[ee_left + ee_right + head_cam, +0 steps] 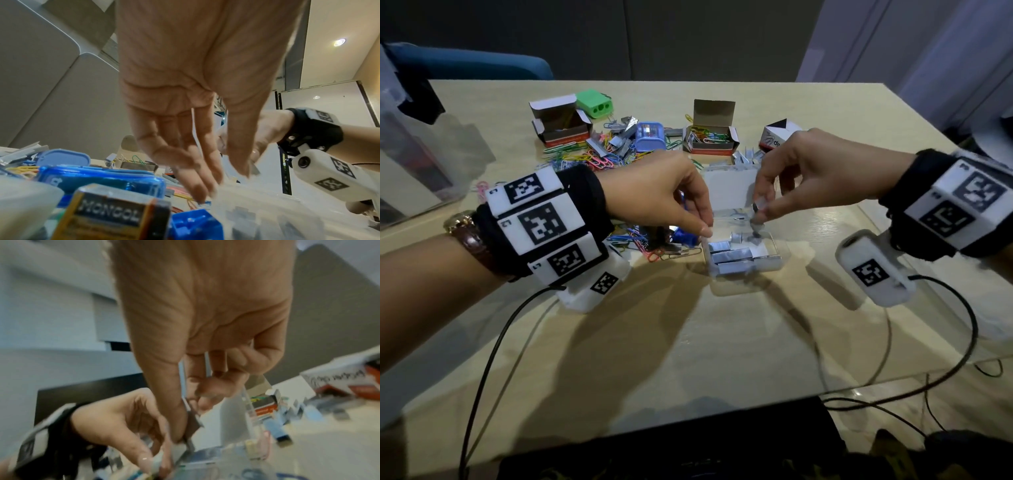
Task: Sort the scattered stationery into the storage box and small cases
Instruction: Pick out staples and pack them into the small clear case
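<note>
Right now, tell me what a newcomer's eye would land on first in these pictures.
First, both hands meeting mid-table over an open clear case of staple strips: the left hand touches its left edge, while the right hand pinches a small staple strip above it. Behind them lies a bright heap of paper clips, flanked by open cardboard boxes and a green sharpener.

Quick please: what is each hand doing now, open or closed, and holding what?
Left hand: fingertips rest on the clear plastic case edge, fingers fairly straight; open.
Right hand: closed, pinching a small grey metal staple strip.
</note>
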